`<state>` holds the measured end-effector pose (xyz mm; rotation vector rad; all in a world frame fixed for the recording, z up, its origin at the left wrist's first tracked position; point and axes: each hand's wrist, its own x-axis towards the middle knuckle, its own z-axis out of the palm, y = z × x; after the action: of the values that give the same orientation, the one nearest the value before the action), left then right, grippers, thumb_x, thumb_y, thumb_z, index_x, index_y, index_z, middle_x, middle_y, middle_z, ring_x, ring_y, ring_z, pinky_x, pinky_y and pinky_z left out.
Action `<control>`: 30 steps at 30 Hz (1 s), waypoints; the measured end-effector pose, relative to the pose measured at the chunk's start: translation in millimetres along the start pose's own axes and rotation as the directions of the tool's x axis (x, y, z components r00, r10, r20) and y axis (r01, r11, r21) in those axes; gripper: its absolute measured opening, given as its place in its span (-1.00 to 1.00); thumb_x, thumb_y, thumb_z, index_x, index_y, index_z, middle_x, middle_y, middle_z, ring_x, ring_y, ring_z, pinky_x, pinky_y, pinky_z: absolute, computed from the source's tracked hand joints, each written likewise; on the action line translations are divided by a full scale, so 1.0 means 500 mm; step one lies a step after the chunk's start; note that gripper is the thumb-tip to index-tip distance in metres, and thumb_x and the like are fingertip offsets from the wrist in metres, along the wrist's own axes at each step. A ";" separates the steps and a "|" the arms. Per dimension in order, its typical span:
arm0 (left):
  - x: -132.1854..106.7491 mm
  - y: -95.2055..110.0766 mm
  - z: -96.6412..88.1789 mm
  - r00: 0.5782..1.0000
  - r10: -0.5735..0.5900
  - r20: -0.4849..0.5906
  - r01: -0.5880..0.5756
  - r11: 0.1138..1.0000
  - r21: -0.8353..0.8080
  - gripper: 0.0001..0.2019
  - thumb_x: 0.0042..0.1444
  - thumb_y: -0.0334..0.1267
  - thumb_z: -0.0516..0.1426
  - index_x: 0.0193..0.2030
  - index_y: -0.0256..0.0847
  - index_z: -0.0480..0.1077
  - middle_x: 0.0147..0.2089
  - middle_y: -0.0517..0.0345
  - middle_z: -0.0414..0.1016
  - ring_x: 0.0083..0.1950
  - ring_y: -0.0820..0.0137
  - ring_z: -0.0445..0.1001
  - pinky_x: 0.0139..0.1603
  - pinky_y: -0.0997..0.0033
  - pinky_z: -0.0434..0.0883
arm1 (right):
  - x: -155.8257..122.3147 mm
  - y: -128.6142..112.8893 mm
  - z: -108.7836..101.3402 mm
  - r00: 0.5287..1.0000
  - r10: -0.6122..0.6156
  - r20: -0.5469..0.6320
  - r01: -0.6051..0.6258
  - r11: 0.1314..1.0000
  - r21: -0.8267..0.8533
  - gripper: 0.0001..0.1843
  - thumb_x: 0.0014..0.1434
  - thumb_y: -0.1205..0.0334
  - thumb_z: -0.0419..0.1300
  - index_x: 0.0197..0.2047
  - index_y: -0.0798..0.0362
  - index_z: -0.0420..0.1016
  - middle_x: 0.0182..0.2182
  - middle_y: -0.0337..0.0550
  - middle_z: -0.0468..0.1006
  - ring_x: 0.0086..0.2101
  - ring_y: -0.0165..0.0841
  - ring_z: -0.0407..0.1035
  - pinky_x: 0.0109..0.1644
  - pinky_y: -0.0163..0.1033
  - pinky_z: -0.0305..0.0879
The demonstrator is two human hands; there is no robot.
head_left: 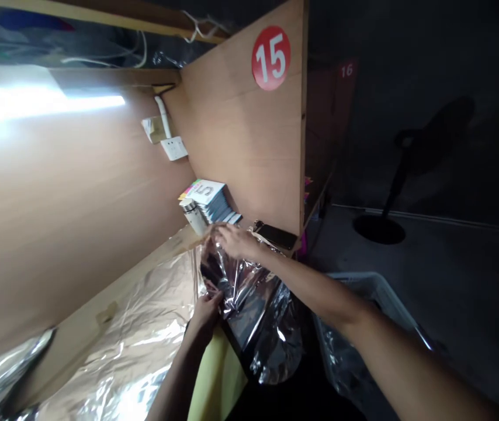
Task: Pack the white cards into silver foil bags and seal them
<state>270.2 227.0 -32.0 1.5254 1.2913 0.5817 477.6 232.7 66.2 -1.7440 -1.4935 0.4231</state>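
A crinkled, shiny, silvery see-through plastic film (253, 316) hangs over the front edge of the bench. My left hand (208, 309) pinches its near side low down, with fingers closed. Farther off and higher, my right hand (234, 241) is closed on the film's upper part, close to a white bottle with a metal cap (194, 216). Between the two hands the film bunches into folds, and its lower end drops toward my lap. More shiny film (144, 327) lies spread on the bench to the left of my left hand.
A stack of booklets (210, 196) stands in the corner by the bottle. Beside a wooden partition marked 15 (249, 134) lies a dark phone (278, 235). A plastic crate (381, 286) with film inside sits on the floor at right, and a fan (407, 158) stands behind it.
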 end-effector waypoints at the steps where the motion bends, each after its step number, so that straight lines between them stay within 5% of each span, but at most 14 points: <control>1: 0.013 0.008 -0.004 1.000 0.025 -0.004 -0.025 0.999 0.029 -0.64 -0.01 0.05 0.29 -0.53 -0.19 0.36 -0.66 0.23 0.30 -0.61 0.35 0.33 -0.53 0.38 0.28 | -0.011 0.014 0.027 0.999 0.027 0.037 -0.024 0.997 -0.069 -0.54 0.38 -0.04 0.20 0.15 0.12 0.56 0.27 0.14 0.48 0.31 -0.04 0.25 0.41 0.10 0.09; 3: 0.022 0.022 -0.012 0.993 0.114 -0.036 -0.109 0.987 0.119 -0.73 0.00 -0.05 0.30 -0.40 -0.23 0.44 -0.55 0.12 0.44 -0.49 0.25 0.47 -0.42 0.30 0.39 | -0.042 0.050 0.073 0.989 0.107 0.101 -0.086 0.977 -0.194 -0.36 0.35 -0.11 0.22 0.36 0.05 0.41 0.45 0.22 0.20 0.44 0.18 -0.05 0.44 0.43 -0.36; 6: 0.006 0.036 -0.009 0.940 0.329 -0.086 -0.298 0.920 0.255 -0.59 0.14 -0.14 0.24 0.10 -0.27 0.45 0.02 -0.21 0.60 0.08 0.01 0.57 0.02 0.07 0.48 | -0.081 0.097 0.113 0.973 0.197 0.117 -0.149 0.932 -0.330 -0.19 0.40 -0.19 0.05 0.52 0.15 0.15 0.52 0.30 -0.04 0.48 0.27 -0.26 0.41 0.48 -0.62; 9: -0.019 0.029 0.017 0.803 0.563 0.195 -0.560 0.604 0.567 -0.48 0.35 -0.12 0.06 0.39 -0.24 0.26 0.44 -0.28 0.30 0.48 0.00 0.24 0.38 -0.06 0.27 | -0.116 0.124 0.109 0.980 0.199 0.024 -0.165 0.870 -0.465 -0.15 0.45 -0.20 -0.10 0.57 0.24 -0.02 0.53 0.32 -0.10 0.48 0.23 -0.28 0.44 0.36 -0.59; 11: -0.032 0.016 0.037 0.750 0.533 0.392 -0.629 0.393 0.670 -0.46 0.38 -0.03 0.03 0.41 -0.23 0.27 0.50 -0.27 0.24 0.53 -0.04 0.16 0.44 -0.12 0.22 | -0.146 0.142 0.084 0.984 0.156 -0.091 -0.181 0.846 -0.501 -0.20 0.46 -0.16 -0.08 0.53 0.23 0.08 0.48 0.35 0.06 0.44 0.19 -0.13 0.45 0.28 -0.43; 15: -0.043 0.003 0.059 0.794 0.437 0.423 -0.582 0.345 0.736 -0.35 0.36 0.15 0.03 0.45 -0.17 0.24 0.55 -0.21 0.14 0.56 -0.16 0.06 0.45 -0.20 0.17 | -0.202 0.201 0.009 0.903 0.266 -0.336 -0.376 0.869 -0.322 -0.45 0.36 -0.10 0.14 0.19 0.15 0.50 0.22 0.36 0.41 0.26 0.17 0.13 0.32 0.24 -0.07; 19: -0.041 0.016 0.067 0.816 0.424 0.394 -0.547 0.342 0.764 -0.33 0.35 0.19 0.02 0.43 -0.21 0.25 0.52 -0.26 0.20 0.52 -0.18 0.13 0.41 -0.18 0.21 | -0.214 0.260 -0.050 0.891 0.379 -0.251 -0.388 0.922 0.013 -0.66 0.20 -0.01 0.26 -0.20 0.14 0.59 -0.19 0.09 0.59 -0.08 -0.05 0.40 0.03 -0.03 0.24; 23: -0.040 0.021 0.084 0.822 0.442 0.358 -0.525 0.347 0.777 -0.39 0.41 0.02 -0.01 0.50 -0.19 0.14 0.49 -0.24 0.23 0.49 -0.19 0.16 0.38 -0.19 0.22 | -0.215 0.278 -0.078 0.923 0.346 -0.170 -0.314 0.931 0.187 -0.60 0.16 -0.09 0.22 -0.44 0.10 0.50 -0.53 -0.23 0.45 -0.42 -0.33 0.33 -0.32 -0.28 0.20; 30: -0.044 -0.001 0.096 0.834 0.439 0.336 -0.508 0.372 0.777 -0.46 0.44 -0.20 -0.13 0.52 -0.13 0.14 0.57 -0.18 0.11 0.54 -0.22 0.05 0.42 -0.29 0.11 | -0.233 0.260 -0.063 0.911 0.353 -0.213 -0.257 0.890 0.378 -0.54 0.18 -0.23 0.13 -0.40 0.03 0.39 -0.51 -0.22 0.46 -0.56 -0.41 0.30 -0.56 -0.38 0.10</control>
<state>303.8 188.4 -45.0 2.8040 1.0865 0.1919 558.0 112.6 -36.5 -1.6773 -0.8836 0.5413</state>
